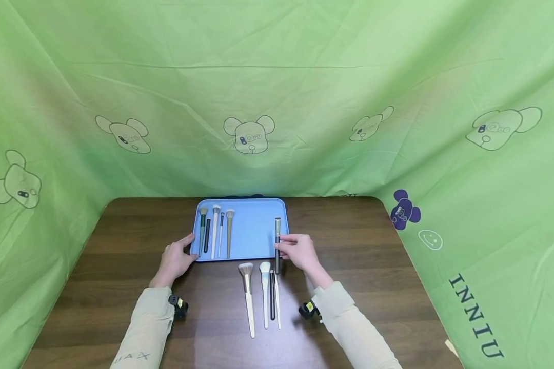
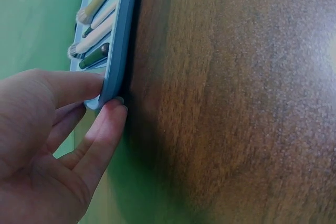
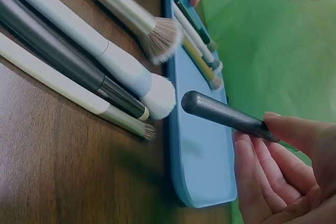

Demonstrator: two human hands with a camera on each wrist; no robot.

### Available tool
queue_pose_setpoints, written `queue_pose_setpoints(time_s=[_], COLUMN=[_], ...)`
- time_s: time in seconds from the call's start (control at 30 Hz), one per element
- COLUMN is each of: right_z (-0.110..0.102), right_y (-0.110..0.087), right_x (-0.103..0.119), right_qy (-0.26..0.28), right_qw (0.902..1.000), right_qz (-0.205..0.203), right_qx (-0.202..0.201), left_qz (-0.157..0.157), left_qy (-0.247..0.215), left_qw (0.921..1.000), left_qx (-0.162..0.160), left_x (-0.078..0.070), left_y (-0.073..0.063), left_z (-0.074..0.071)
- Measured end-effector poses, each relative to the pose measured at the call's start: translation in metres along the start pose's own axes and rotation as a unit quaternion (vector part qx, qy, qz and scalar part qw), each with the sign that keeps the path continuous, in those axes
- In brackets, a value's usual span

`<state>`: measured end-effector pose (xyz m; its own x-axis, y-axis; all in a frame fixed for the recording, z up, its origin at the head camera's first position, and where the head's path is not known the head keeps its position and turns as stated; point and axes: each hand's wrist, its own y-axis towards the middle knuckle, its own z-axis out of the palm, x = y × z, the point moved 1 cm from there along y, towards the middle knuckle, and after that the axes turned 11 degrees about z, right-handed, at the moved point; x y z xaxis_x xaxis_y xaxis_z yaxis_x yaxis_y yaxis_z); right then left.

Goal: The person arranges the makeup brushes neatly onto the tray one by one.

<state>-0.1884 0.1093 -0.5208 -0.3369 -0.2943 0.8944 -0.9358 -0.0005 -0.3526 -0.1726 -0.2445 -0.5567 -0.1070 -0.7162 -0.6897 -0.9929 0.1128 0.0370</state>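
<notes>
In the head view my right hand (image 1: 300, 251) pinches a black-handled makeup brush (image 1: 277, 264) between thumb and fingers, above the right part of a blue tray (image 1: 254, 230). Its bristles point away from me; in the right wrist view the rounded handle end (image 3: 197, 103) juts toward the loose brushes. My left hand (image 1: 174, 260) grips the tray's near left corner, the thumb (image 2: 86, 85) on the rim and other fingers against the outside. Several makeup brushes lie side by side in the tray's left half, among them a green one (image 1: 202, 233) and a tan-handled one (image 1: 229, 236).
On the wooden table (image 1: 351, 246), nearer me than the tray, lie a wide makeup brush (image 1: 249, 302), a white one (image 1: 265, 297), a black one (image 1: 272, 297) and a slim white one (image 1: 278, 307). A green printed curtain (image 1: 277, 169) borders the table behind and at both sides.
</notes>
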Motion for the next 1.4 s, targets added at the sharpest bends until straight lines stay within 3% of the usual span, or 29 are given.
queue_pose_setpoints(time_s=[0.37, 0.87, 1.4], right_z=[0.004, 0.013, 0.04], right_y=[0.003, 0.009, 0.037], right_x=[-0.001, 0.003, 0.025], right_qy=[-0.006, 0.006, 0.007], right_qw=[1.0, 0.9999, 0.9997], right_qz=[0.004, 0.006, 0.01], right_qx=[0.005, 0.012, 0.02], left_qz=[0.025, 0.027, 0.019], left_qy=[0.004, 0.003, 0.007], left_qw=[0.9995, 0.9993, 0.9994], left_qx=[0.018, 0.027, 0.028], left_x=[-0.001, -0.001, 0.0], left_y=[-0.002, -0.001, 0.0], left_z=[-0.001, -0.001, -0.001])
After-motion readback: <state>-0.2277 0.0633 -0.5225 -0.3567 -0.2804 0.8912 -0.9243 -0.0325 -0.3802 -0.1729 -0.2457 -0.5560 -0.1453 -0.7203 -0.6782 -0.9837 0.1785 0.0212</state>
